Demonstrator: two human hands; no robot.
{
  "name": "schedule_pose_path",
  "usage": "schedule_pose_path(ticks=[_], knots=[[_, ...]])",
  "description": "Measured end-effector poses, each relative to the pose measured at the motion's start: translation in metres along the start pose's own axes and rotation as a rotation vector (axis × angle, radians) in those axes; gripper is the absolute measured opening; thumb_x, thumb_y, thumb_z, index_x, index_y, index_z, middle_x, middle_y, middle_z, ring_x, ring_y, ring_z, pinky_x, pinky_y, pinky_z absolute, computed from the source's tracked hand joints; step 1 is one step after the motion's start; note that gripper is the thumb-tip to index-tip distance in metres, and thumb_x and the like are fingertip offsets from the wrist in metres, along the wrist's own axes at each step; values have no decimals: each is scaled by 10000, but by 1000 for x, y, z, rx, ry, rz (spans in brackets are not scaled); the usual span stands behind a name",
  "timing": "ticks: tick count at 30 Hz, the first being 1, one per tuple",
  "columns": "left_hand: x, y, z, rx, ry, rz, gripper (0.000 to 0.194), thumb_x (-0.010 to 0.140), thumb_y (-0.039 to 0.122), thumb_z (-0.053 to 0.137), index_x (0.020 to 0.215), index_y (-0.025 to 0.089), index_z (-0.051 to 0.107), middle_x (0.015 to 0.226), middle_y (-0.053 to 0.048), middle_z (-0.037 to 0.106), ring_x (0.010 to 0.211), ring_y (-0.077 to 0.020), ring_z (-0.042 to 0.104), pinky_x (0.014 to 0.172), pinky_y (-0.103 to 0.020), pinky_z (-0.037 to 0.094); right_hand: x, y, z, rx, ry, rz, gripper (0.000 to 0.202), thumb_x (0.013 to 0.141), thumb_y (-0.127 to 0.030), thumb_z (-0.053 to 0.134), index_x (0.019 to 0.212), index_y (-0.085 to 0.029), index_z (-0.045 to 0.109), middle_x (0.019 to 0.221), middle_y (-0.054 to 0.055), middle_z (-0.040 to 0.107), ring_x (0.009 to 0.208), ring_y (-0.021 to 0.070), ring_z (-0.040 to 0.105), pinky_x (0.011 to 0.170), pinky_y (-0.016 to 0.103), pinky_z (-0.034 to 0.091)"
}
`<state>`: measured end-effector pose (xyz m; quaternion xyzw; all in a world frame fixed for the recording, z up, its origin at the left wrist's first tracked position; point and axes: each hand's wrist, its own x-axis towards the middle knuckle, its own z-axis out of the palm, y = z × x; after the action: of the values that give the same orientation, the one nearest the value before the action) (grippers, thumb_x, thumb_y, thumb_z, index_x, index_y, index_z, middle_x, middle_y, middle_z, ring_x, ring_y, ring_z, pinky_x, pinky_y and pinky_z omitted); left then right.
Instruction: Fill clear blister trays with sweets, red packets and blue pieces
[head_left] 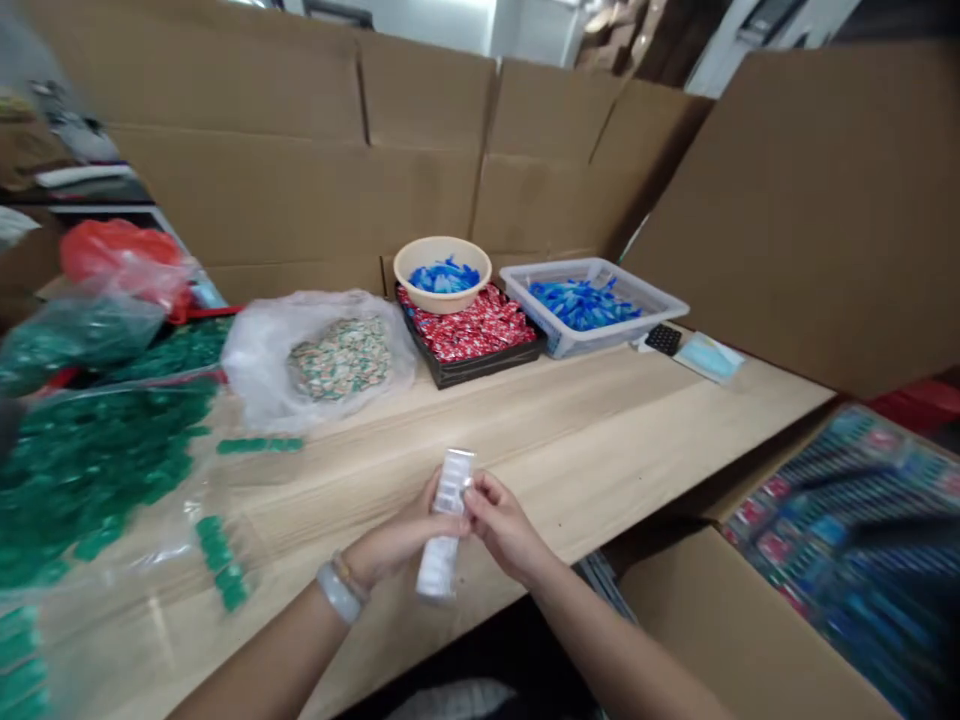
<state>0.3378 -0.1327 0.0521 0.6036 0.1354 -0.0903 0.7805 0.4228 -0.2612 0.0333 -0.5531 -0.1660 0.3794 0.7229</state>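
Packet (437, 568), slim, whitish and ridged in segments, tilts between a person's left hand (412, 528) and right hand (505, 524), above the near middle of a pale wooden surface (600, 420). The left grip is closed around its left side, thumb lying across the front; the right grip pinches the right edge with thumb and fingers. Good handling here seems to ask for a steady left hold and a light right pinch, since the thin-looking plastic could crease if squeezed hard; keeping it over the surface, not past the near edge, would catch anything dropped. No brand or writing can be read on it. Red wrappers (480, 335) in a black tray (490, 363) at the far middle carry pale marks too small to make out, and packaged goods (840, 540) in a carton (720, 615) at right show blurred, unreadable markings. Green pieces (90, 470) heaped at left show no lettering that can be made out.
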Motion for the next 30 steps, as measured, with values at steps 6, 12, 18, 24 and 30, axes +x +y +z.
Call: schedule_pose_path(ticks=[6, 12, 18, 24, 30], knots=[[59, 12, 10, 48, -19, -114, 458, 708, 262, 617, 1134, 185, 469, 1049, -62, 554, 999, -193, 504, 886, -333, 390, 35, 0, -40, 419, -62, 196, 355, 600, -397, 726, 670, -186, 449, 541, -63, 449, 462, 62, 442, 450, 194, 378], [73, 22, 19, -27, 3, -133, 502, 679, 241, 643, 1139, 168, 453, 951, -60, 575, 858, -183, 550, 771, -316, 437, 48, -22, -52, 86, -92, 220, 274, 666, -386, 656, 667, -171, 487, 549, -45, 518, 454, 82, 504, 450, 227, 440], [85, 37, 23, 49, 122, -131, 612, 635, 287, 671, 1194, 210, 434, 1042, -54, 569, 998, -233, 509, 877, -352, 387, 34, -60, -103, -253, 117, 58, 212, 726, -338, 580, 629, -169, 497, 462, -52, 487, 390, 65, 448, 359, 174, 361], [139, 60, 59, 92, 34, -92, 682, 634, 281, 668, 1244, 191, 376, 1092, -66, 547, 1025, -230, 491, 904, -356, 364, 34, -87, -163, 34, 245, -40, 266, 702, -418, 622, 740, -171, 532, 657, -15, 564, 585, 102, 558, 532, 248, 494], [181, 53, 94, 113, -26, -124, 635, 614, 189, 655, 1200, 155, 411, 1027, -73, 549, 935, -204, 521, 776, -301, 428, 53, -86, -159, 127, 137, 93, 274, 632, -372, 677, 646, -156, 509, 585, -28, 574, 513, 80, 547, 541, 241, 489]])
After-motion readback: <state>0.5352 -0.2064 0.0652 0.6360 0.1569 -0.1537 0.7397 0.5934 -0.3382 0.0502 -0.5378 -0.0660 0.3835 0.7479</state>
